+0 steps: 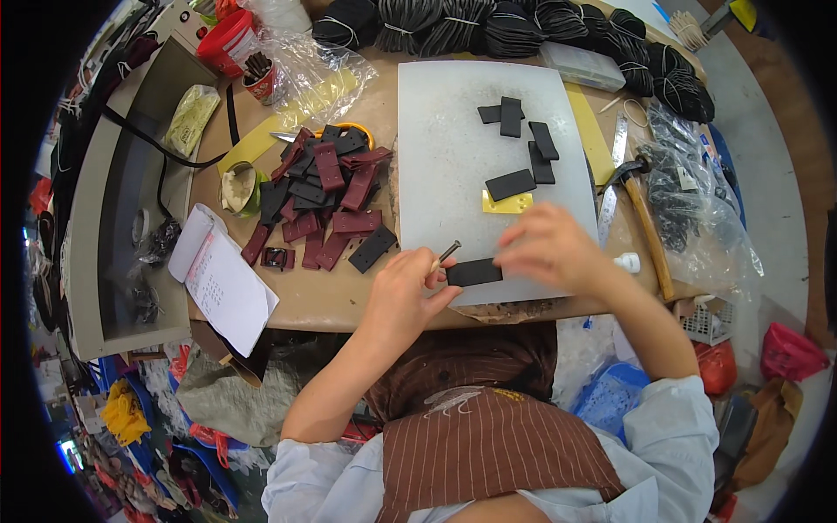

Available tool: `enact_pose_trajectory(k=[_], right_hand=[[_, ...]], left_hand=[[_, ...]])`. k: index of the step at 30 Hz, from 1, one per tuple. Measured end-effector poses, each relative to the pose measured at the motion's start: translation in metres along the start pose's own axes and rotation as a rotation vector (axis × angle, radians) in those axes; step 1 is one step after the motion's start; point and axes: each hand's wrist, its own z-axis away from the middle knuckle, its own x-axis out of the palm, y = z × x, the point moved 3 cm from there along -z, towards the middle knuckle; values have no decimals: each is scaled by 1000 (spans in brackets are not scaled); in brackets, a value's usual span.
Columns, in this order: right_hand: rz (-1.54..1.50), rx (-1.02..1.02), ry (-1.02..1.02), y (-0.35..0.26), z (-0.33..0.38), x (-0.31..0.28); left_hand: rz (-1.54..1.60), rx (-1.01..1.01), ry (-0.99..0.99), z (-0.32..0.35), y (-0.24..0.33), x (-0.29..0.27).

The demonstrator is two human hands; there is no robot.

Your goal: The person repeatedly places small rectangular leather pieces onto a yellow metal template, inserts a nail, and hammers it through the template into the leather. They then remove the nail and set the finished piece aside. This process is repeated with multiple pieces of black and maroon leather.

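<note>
My left hand point(403, 292) is closed near the front of a white board point(436, 157). It pinches the left end of a black rectangular piece point(476, 273), which looks like leather. A slim metal rod point(448, 253), like a hole punch, sticks up from between the same fingers. At the right end of that piece is my right hand point(554, 248), smeared by motion, so its grip is unclear. Just beyond, a yellow metal plate point(507, 202) with holes lies partly under another black piece point(510, 185). More black pieces point(540, 139) lie farther up the board.
Left of the board is a heap of maroon and black pieces point(327, 170), with orange-handled scissors point(366, 135) behind. A notepad point(228, 283) lies front left. Right of the board are a hammer point(649, 227) and steel ruler point(617, 148). Bundled black cords point(514, 30) line the back.
</note>
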Motion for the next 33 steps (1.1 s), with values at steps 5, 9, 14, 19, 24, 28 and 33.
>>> enact_pose_trajectory(k=[5,9,14,19,24,28,33], right_hand=[[110,284,-259,40,-59,-17],[-189,563,-538,71,-83,-15],[-6,444,-302,34,-79,-16],[-45,598,-174,22,-56,-2],[-540,607,-263,18,-51,-5],[-720,712,-457,-16,-40,-6],[-604,793,-251,-30,-25,25]], left_hand=[[20,-13,12,1,-3,1],[54,9,32,0,0,3],[24,-10,52,7,-6,3],[18,32,54,5,-1,4],[61,28,38,2,-3,4],[49,-9,11,4,-4,3],[13,-13,26,5,-3,3]])
